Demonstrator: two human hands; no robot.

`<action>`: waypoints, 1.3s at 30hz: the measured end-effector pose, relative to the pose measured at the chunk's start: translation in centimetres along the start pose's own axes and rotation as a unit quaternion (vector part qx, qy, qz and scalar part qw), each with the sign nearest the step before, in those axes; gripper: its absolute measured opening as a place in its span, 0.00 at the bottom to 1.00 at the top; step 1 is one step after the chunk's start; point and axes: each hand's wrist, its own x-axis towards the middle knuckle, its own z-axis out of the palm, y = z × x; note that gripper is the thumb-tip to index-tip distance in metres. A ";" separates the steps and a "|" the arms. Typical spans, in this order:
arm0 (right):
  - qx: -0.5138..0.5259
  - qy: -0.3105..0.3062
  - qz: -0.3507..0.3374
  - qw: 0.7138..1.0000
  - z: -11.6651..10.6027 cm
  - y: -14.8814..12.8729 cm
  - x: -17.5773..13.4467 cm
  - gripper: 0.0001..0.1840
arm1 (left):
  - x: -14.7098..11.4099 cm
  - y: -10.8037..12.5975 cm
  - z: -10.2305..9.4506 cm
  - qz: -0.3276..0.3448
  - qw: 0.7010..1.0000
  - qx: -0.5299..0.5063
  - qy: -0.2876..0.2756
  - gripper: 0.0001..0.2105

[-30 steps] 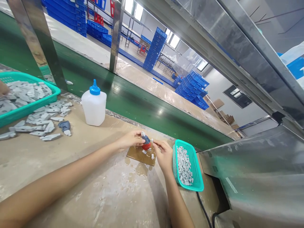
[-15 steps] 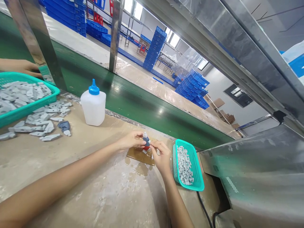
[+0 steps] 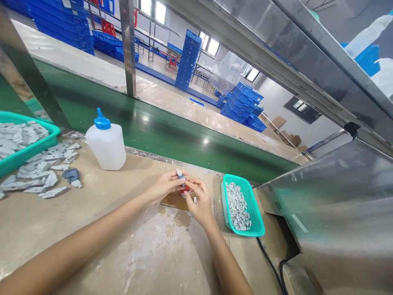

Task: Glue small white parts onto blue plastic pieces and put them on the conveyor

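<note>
In the head view, a small blue-grey plastic part with a whitish tip (image 3: 180,175) is between the fingers of my left hand (image 3: 164,186), tip upward. My right hand (image 3: 200,200) is close on the right, its fingers curved and its thumb apart from them; a fingertip reaches the part. Something red (image 3: 186,188) shows just below the fingers, partly hidden. Under both hands lies a flat brown plate (image 3: 173,201) with wet patches about it. A small whitish piece (image 3: 195,200) shows by my right hand.
A green basket (image 3: 259,217) of small grey pieces stands on the right, near a metal housing (image 3: 337,213). Left are a blue-capped bottle (image 3: 107,147), loose grey pieces (image 3: 46,172), another blue-grey part (image 3: 72,177) and a larger green basket (image 3: 50,137). A green belt (image 3: 172,133) runs behind.
The view has shifted, and another person's hand at the far left is out of sight. The part has tilted in my left hand. My right thumb has parted from its fingers.
</note>
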 end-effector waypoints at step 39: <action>-0.180 0.065 0.096 0.977 -10.6 8.5 -0.6 0.13 | 7.3 5.2 -6.2 0.262 0.749 0.564 0.228 0.13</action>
